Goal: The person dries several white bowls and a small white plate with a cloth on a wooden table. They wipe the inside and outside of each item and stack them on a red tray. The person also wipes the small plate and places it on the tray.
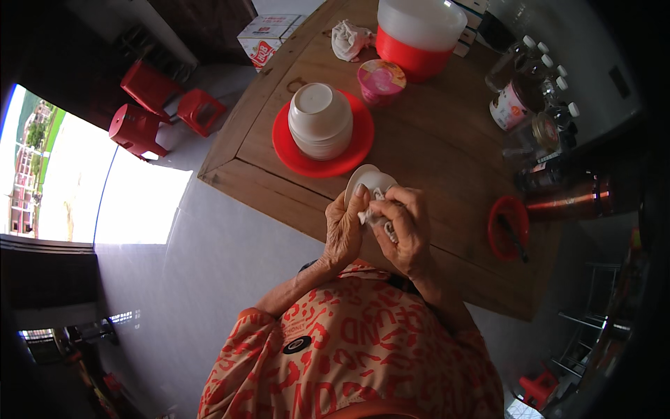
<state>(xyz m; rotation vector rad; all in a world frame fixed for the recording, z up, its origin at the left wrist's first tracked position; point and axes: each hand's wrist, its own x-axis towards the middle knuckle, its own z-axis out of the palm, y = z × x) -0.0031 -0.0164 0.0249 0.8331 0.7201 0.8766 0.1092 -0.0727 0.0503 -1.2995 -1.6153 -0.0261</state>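
Note:
My left hand grips a white bowl, its thumb lying on the near side of the rim. A crumpled white cloth is pinched in the fingers of my right hand and pressed against the bowl. Part of the bowl is hidden behind both hands and the cloth. Just beyond, a stack of upside-down white bowls stands on a red plate. To its right sits a pink lidded cup.
The wooden table also bears a bunched cloth, red and clear basins, and several bottles. At right are a red bowl with a dark utensil and a copper-coloured flask. Red stools stand on the floor at left.

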